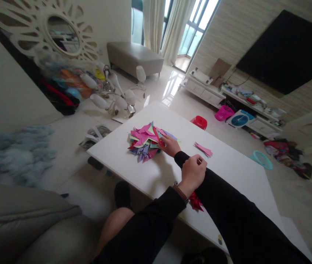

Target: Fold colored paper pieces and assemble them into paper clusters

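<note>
Closely bunched, the fingers of the right hand [170, 146] rest at the right side of a paper pile [144, 136], their tips partly lost among the pieces, so I cannot tell whether they grip one; the left hand [193, 171] is curled nearly into a fist, a small dark spot showing between its fingers, and whether it holds something is too blurred to say; it sits in front of the right sleeve [227, 194], so the two arms cross in this view, perhaps simply because the right arm reaches across to the pile; the pile lies toward the left side of the white worktop [235, 161], probably heaped together to keep loose pieces within reach; it is one heap of pink, purple, pale green and red folded pieces, overlapping too much for a sure count; apart from it, to the right, lies one pink bundle [203, 149], its strips seemingly laid together to stay neat, their number unclear; one clump of shiny red paper [196, 202] shows between the arms, partly covered by a sleeve; beyond the worktop stand one red stool [200, 122], one pink basket [224, 113] and one pale blue basin [262, 160]; farther off are one padded bench [135, 58] and one television [288, 53].
</note>
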